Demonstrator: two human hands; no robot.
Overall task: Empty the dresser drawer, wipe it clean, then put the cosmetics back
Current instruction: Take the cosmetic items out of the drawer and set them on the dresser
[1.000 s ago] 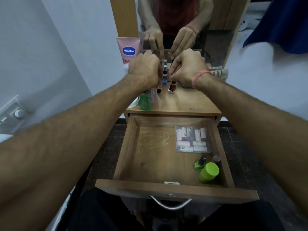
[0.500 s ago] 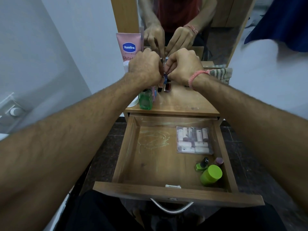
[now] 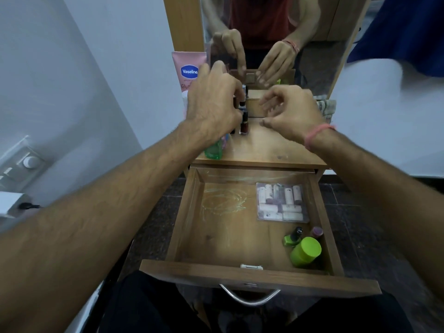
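Both forearms are bare and hairy with no sleeves in view, a thin pink-red thread band (image 3: 318, 133) circles the wrist just behind the right hand (image 3: 292, 111), and dark trousers (image 3: 153, 306) cover the lap.

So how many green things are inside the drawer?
2. A green nail polish bottle lies near the right wall of the drawer, and a bigger container with a round green lid sits just in front of it, by the front-right corner.

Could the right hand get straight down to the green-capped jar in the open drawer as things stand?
Probably yes. The right hand holds nothing, and the green-capped jar sits uncovered in the front right corner of the drawer. Only a small green bottle crowds it.
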